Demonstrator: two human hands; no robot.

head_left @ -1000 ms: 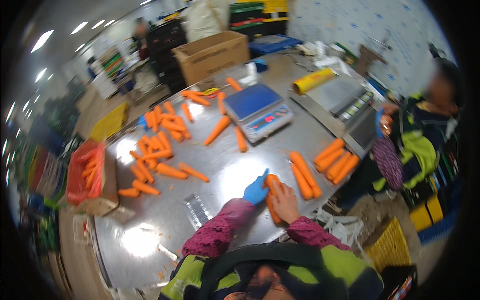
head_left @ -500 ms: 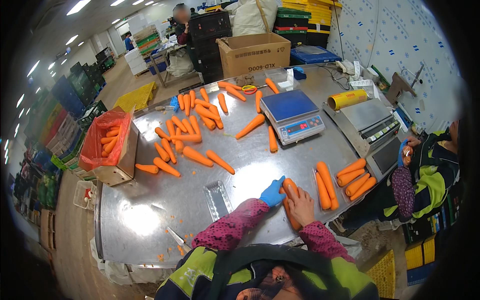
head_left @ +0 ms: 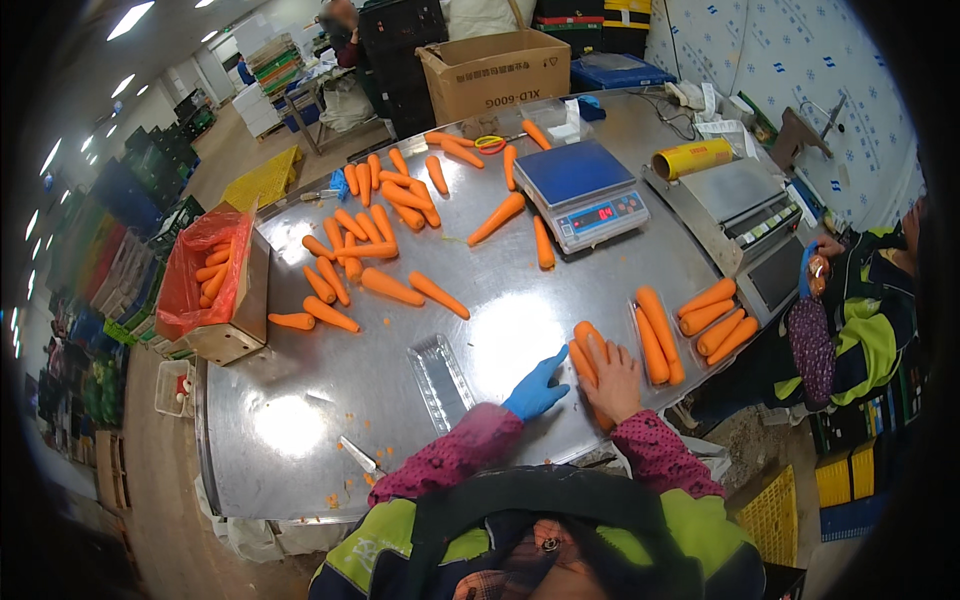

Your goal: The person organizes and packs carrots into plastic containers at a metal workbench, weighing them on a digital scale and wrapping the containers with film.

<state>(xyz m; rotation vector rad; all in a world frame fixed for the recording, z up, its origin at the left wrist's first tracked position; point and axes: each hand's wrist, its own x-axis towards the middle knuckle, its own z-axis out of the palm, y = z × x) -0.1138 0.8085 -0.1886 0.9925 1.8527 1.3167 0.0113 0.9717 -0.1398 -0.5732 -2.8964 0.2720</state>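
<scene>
My left hand (head_left: pixel 537 387), in a blue glove, hovers just left of two carrots (head_left: pixel 583 350), apart from them, with its fingers spread. Over those carrots lies my bare right hand (head_left: pixel 611 384), its fingers closed down on them; it hides their lower parts, so I cannot tell whether a tray is beneath. To the right, a clear tray holds long carrots (head_left: pixel 655 336), and beside it is another group of shorter carrots (head_left: pixel 717 320). An unfilled clear plastic tray (head_left: pixel 440 383) lies left of my gloved hand.
Loose carrots (head_left: pixel 385 225) cover the table's far left. A box lined with red plastic (head_left: pixel 190 290) holds more. A scale (head_left: pixel 582 196) stands at the back, a wrapping machine (head_left: pixel 730 230) right of it. A knife (head_left: pixel 358 454) lies near the front edge. A co-worker (head_left: pixel 850 320) stands at right.
My left hand has drawn back from the carrots, and its fingers have opened. My right hand stays on them. The view has shifted slightly, moving the far table up in the picture.
</scene>
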